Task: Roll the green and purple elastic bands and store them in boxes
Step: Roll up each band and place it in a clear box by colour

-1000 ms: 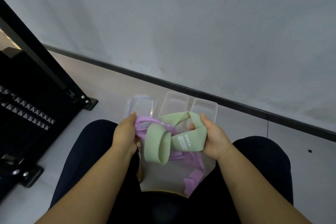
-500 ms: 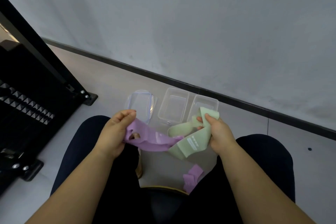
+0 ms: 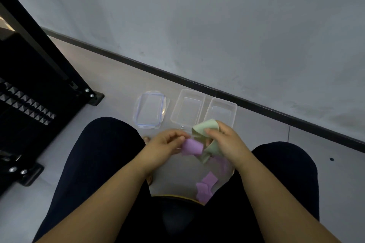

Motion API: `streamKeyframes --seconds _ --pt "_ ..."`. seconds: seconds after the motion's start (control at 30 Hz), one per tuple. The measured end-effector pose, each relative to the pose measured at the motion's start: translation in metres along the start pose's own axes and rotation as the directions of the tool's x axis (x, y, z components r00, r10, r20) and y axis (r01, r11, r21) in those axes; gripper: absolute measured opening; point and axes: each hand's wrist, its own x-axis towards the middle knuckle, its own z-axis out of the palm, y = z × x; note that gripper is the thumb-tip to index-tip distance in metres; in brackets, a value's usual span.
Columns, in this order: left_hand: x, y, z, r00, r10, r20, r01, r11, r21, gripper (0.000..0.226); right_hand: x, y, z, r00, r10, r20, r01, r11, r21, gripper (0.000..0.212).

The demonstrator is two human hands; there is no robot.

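Boxes point(image 3: 192, 91) point(image 3: 224, 102) two, lid point(image 3: 150, 110) one; left grip point(image 3: 164, 146) clamped round purple band point(image 3: 192, 147), right grip point(image 3: 227, 142) round green band point(image 3: 205, 125)

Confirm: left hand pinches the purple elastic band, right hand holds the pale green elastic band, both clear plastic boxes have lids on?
No. Head view: the left clear plastic box and right clear plastic box stand open; a clear blue-sealed lid lies beside them. Left hand on purple elastic band, right hand on pale green elastic band: correct.
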Motion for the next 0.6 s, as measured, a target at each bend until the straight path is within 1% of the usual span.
streamKeyframes --seconds 0.03,0.07,0.1,0.13,0.17,0.2,0.23,0.33,0.4,0.5,0.53,0.6 --pt "-0.001 0.0 0.005 0.999 0.001 0.045 -0.004 0.998 0.062 0.022 0.0 -0.002 0.0 1.0 0.011 0.014 -0.013 0.989 0.146 0.018" --pt "-0.002 0.002 0.009 0.997 0.004 0.072 -0.01 0.996 0.084 0.023 0.0 -0.004 0.0 0.999 0.022 0.039 -0.032 0.958 0.285 0.02" --pt "-0.002 0.003 0.012 0.997 0.008 0.082 -0.013 0.998 0.055 0.024 0.0 -0.006 -0.001 0.997 0.028 0.073 -0.054 0.922 0.384 0.021" --pt "-0.003 0.006 0.015 0.997 0.015 0.082 -0.012 1.0 -0.026 0.024 -0.001 -0.008 -0.002 0.994 0.032 0.108 -0.076 0.898 0.433 0.023" --pt "-0.004 0.01 0.017 0.996 0.023 0.084 -0.013 0.993 -0.121 0.026 -0.002 -0.01 -0.002 0.989 0.035 0.143 -0.094 0.895 0.437 0.025" --pt "-0.004 0.013 0.018 0.996 0.036 0.075 -0.021 0.98 -0.195 0.029 -0.003 -0.01 -0.001 0.985 0.037 0.166 -0.103 0.907 0.409 0.027" --pt "-0.003 0.015 0.018 0.997 0.051 0.059 -0.037 0.973 -0.228 0.032 -0.004 -0.011 -0.001 0.984 0.04 0.174 -0.102 0.926 0.362 0.027" --pt "-0.002 0.016 0.02 0.997 0.057 0.051 -0.04 0.958 -0.284 0.038 -0.01 -0.024 -0.004 0.99 0.049 0.136 -0.077 0.974 0.211 0.023" --pt "-0.001 0.015 0.026 0.998 0.03 0.062 -0.007 0.942 -0.334 0.036 -0.014 -0.036 -0.007 0.991 0.034 0.126 -0.043 0.997 0.068 0.02" --pt "0.0 0.013 0.036 0.99 -0.003 0.142 0.062 0.91 -0.41 0.025 -0.021 -0.051 -0.004 0.978 -0.039 0.203 0.072 0.985 -0.158 0.011" --pt "0.001 0.014 0.038 0.986 -0.004 0.168 0.078 0.897 -0.436 0.033 -0.023 -0.055 -0.002 0.971 -0.065 0.231 0.12 0.966 -0.23 0.017" --pt "0.002 0.015 0.038 0.979 0.002 0.205 0.098 0.874 -0.477 0.053 -0.027 -0.062 0.002 0.964 -0.08 0.253 0.17 0.918 -0.358 0.033"
